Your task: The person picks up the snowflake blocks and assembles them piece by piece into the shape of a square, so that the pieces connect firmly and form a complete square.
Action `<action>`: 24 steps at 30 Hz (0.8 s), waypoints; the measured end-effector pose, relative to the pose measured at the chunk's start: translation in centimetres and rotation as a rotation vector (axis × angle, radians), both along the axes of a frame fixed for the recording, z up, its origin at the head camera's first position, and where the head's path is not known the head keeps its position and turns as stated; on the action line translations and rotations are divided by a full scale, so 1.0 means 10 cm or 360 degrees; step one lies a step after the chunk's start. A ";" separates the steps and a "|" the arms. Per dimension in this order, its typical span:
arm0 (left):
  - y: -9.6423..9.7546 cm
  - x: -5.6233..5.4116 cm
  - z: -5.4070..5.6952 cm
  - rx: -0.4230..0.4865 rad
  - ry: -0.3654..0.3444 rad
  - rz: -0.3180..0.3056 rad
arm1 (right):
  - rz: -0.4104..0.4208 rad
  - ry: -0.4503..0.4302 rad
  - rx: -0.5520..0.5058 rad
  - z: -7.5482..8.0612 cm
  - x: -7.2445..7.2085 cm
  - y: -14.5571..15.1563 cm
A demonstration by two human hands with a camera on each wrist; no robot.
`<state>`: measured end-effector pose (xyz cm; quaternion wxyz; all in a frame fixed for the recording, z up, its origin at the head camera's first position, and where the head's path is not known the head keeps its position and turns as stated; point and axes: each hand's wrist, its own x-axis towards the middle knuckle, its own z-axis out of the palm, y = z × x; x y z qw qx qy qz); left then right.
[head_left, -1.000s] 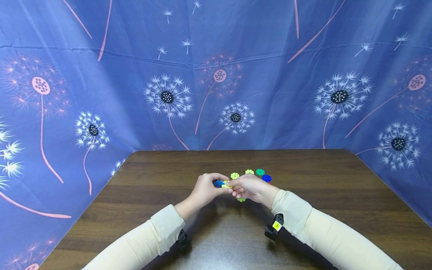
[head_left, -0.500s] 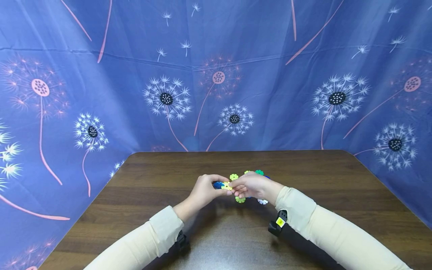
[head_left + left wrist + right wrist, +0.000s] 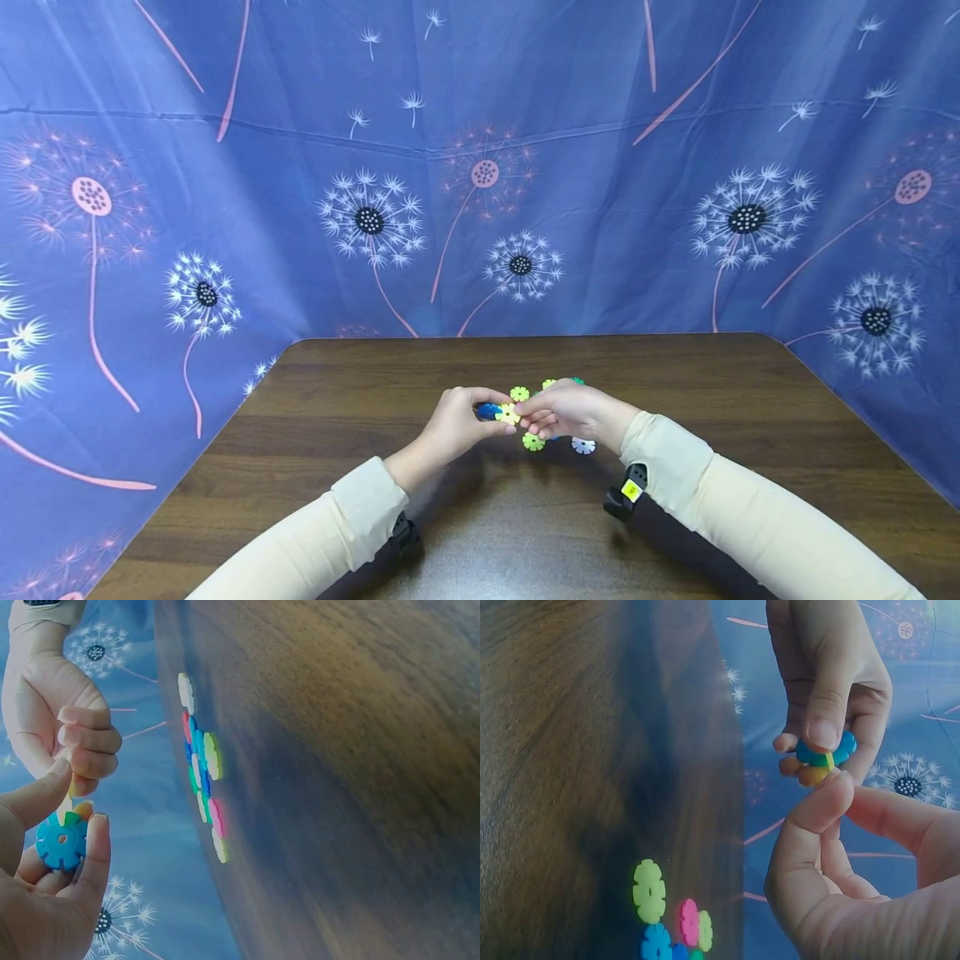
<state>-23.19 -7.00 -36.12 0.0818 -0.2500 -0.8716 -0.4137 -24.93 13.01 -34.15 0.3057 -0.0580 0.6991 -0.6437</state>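
Note:
Above the table, my left hand (image 3: 467,417) pinches a blue notched plastic disc (image 3: 61,844) between thumb and fingers. A yellow notched disc (image 3: 507,415) stands crosswise against it, seen edge-on in both wrist views, with its edge at the blue disc's rim. My right hand (image 3: 576,413) pinches the yellow disc's near side with thumb and forefinger, its other fingers curled. The two hands nearly meet, fingertip to fingertip. In the right wrist view the left thumb lies over the blue disc (image 3: 841,750) and partly hides it.
Several more notched discs lie on the brown wooden table (image 3: 337,500) below and behind the right hand: yellow-green ones (image 3: 533,442), a white one (image 3: 583,445), a pink one (image 3: 689,921). A blue dandelion-print curtain (image 3: 480,100) hangs behind the table.
My right hand has shifted slightly right, and more of the yellow disc's face shows. The white disc on the table has come into view. My left hand stays almost still.

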 end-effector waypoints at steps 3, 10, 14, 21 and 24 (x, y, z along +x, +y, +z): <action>0.00 0.00 -0.01 -0.0008 0.0010 0.0014 | 0.0011 0.0021 0.0008 0.01 0.00 0.04; -0.03 0.00 -0.02 -0.0025 0.0021 0.0036 | 0.0062 0.0086 0.0065 0.05 -0.02 0.13; -0.04 0.01 -0.04 -0.0031 0.0000 0.0037 | 0.0041 0.0113 0.0096 0.07 -0.04 0.20; -0.07 0.01 -0.03 -0.0028 -0.0038 0.0059 | -0.0024 0.0224 0.0201 0.08 -0.13 0.36; -0.08 0.01 -0.03 -0.0042 -0.0060 0.0071 | -0.0048 0.0261 0.0204 0.07 -0.18 0.43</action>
